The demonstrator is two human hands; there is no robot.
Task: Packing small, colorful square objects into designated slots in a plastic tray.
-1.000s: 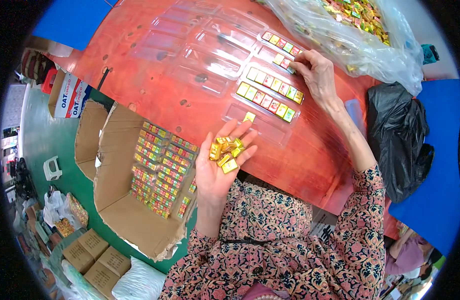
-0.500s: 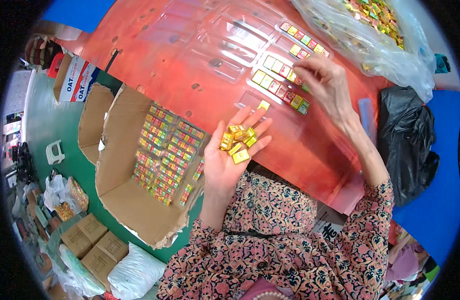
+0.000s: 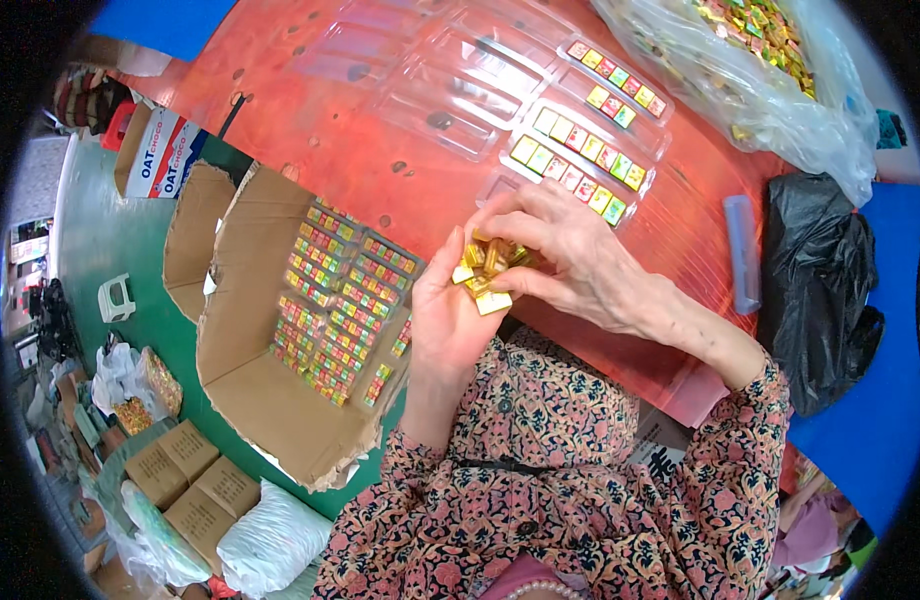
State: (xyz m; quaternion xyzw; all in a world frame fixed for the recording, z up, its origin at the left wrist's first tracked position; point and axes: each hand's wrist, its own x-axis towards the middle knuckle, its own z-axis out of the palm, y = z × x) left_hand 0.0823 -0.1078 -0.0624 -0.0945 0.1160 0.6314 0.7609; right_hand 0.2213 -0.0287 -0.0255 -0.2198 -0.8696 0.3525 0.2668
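My left hand (image 3: 435, 320) is palm up, cupping a small heap of gold-wrapped square pieces (image 3: 493, 301). Over it bends my right hand (image 3: 590, 255), thumb and fingertips closing on the heap; the fingers partly cover which piece they grip. Just beyond the hands lies a clear plastic tray (image 3: 656, 146) on the red table. Two rows of small wrapped pieces (image 3: 577, 180) with green, red and yellow faces fill its near slots. Farther back, another row (image 3: 615, 75) and a short group of similar pieces (image 3: 610, 107) sit in slots.
Bare clear tray slots (image 3: 460, 65) extend toward the back left. A plastic bag of wrapped pieces (image 3: 760, 45) stands back right, above a black bag (image 3: 815, 290) and a clear plastic strip (image 3: 742, 255). Left of me, an open cardboard box (image 3: 250, 400) holds filled trays (image 3: 340, 310).
My right hand has come from the tray back toward me and down to the heap in my left palm. Left fingers, spread before, are now partly hidden behind it.
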